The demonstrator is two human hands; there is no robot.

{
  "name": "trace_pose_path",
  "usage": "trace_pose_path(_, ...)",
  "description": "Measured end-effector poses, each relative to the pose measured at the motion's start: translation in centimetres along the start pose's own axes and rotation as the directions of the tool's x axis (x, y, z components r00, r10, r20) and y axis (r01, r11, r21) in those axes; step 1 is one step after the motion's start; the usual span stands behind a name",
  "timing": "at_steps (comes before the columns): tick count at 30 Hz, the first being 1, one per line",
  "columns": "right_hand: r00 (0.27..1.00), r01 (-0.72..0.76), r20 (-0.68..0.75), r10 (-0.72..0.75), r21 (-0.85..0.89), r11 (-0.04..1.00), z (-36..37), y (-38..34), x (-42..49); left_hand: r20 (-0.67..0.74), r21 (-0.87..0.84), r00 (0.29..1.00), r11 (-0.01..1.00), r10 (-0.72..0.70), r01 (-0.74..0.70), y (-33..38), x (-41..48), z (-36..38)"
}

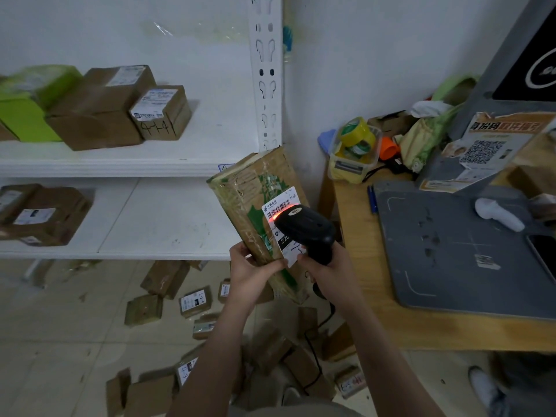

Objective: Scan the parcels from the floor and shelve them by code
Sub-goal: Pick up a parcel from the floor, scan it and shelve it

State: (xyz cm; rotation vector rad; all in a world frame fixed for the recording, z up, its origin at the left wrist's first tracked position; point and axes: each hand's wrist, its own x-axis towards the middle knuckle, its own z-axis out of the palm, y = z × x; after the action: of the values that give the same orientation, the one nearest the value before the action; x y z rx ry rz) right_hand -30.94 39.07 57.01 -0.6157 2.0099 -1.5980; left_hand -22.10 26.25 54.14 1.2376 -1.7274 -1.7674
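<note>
scanning is in hand: the long parcel is held nearly upright between the hands, its long axis leaning up and left, just before the right end of the shelves. its lower end is gripped by the left hand; the black scanner is clasped in the right hand, its red beam laid across the label. the shelves lie leftward, nearer the left hand. other parcels are strewn on the floor below. tape rolls are kept in a clear tub on the table.
</note>
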Motion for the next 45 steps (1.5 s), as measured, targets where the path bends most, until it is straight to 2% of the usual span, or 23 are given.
trace_pose_path(15, 1.0, 0.015, 0.025, -0.016, 0.035, 0.999, -0.1, 0.8, -0.1, -0.017, 0.034, 1.0, 0.999, -0.012, 0.012, -0.1, -0.6, -0.2)
trace_pose_path(21, 0.996, -0.015, -0.087, 0.026, 0.124, 0.992, -1.6, 2.5, 0.2, -0.002, -0.019, 0.999, 0.999, -0.033, 0.033, 0.3, -1.2, 0.2)
trace_pose_path(24, 0.956, -0.114, -0.258, 0.14, 0.112, 0.987, -3.4, 5.5, 1.1, -0.001, -0.023, 0.999, 0.998, -0.051, 0.051, 0.2, -1.6, 0.5)
trace_pose_path(27, 0.858, -0.294, -0.396, 0.328, 0.146, 0.945, -5.6, 9.8, 1.6, 0.0, -0.012, 0.997, 0.997, -0.076, 0.076, -0.1, -2.0, 0.9)
trace_pose_path(30, 0.757, -0.479, -0.448, 0.476, 0.115, 0.87, -7.6, 13.9, 1.0, 0.027, -0.02, 0.995, 0.995, -0.093, 0.093, -0.4, -2.5, 1.6)
trace_pose_path(32, 0.715, -0.569, -0.449, 0.536, 0.072, 0.819, -8.6, 16.2, 0.7, 0.038, -0.007, 0.995, 0.996, -0.088, 0.088, -0.7, -2.8, 2.3)
trace_pose_path(36, 0.694, -0.668, -0.451, 0.561, -0.11, 0.736, -10.0, 18.1, 0.8, 0.063, 0.019, 0.991, 0.993, -0.117, 0.116, -1.6, -3.2, 3.1)
trace_pose_path(39, 0.705, -0.666, -0.45, 0.548, -0.155, 0.73, -10.3, 18.4, 1.4, 0.068, 0.02, 0.99, 0.992, -0.127, 0.126, -1.7, -3.4, 3.7)
trace_pose_path(45, 0.683, -0.692, -0.48, 0.55, -0.186, 0.697, -10.3, 18.5, 1.8, 0.072, -0.006, 0.991, 0.993, -0.117, 0.118, -1.1, -4.1, 4.3)
